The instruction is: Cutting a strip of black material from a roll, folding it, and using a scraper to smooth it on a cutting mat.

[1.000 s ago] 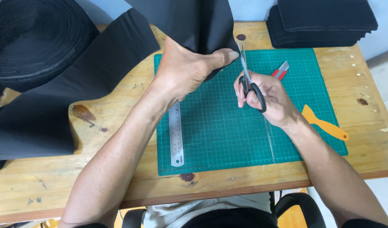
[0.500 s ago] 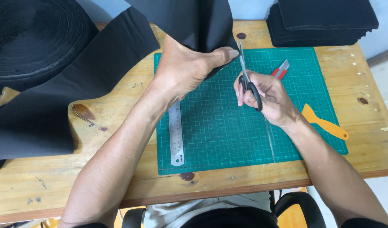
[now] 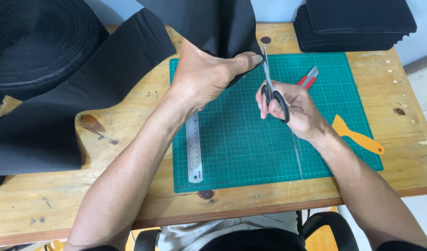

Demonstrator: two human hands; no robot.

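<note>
The left hand (image 3: 204, 76) lies flat, palm down, on a wide black band (image 3: 208, 23) that comes in over the far edge of the table (image 3: 129, 204) onto the green mat (image 3: 250, 153); its fingers are closed together and pressing, the thumb stretched toward the band's right edge. The right hand (image 3: 292, 109) is curled shut around the black handles of the scissors (image 3: 270, 83), whose blades point away from the person and stand nearly closed right at the band's edge, just beside that thumb. The band runs back left across the table toward a big black roll (image 3: 36, 42). A steel ruler (image 3: 194, 148) lies along the mat's left side, partly under the left wrist. A red knife (image 3: 308, 78) sits just past the right knuckles, and an orange scraper (image 3: 357, 137) lies near the right wrist. A stack of black pieces (image 3: 357, 23) sits at the far right corner. From where I stand, the worry is the thumb: it is so close to the blades that a snip taken a shade leftward could nick it. The band also hangs partly lifted rather than flat, so it might fold or slide between the blades and give a crooked edge. The knife is close enough for the scissor hand to knock it.
</note>
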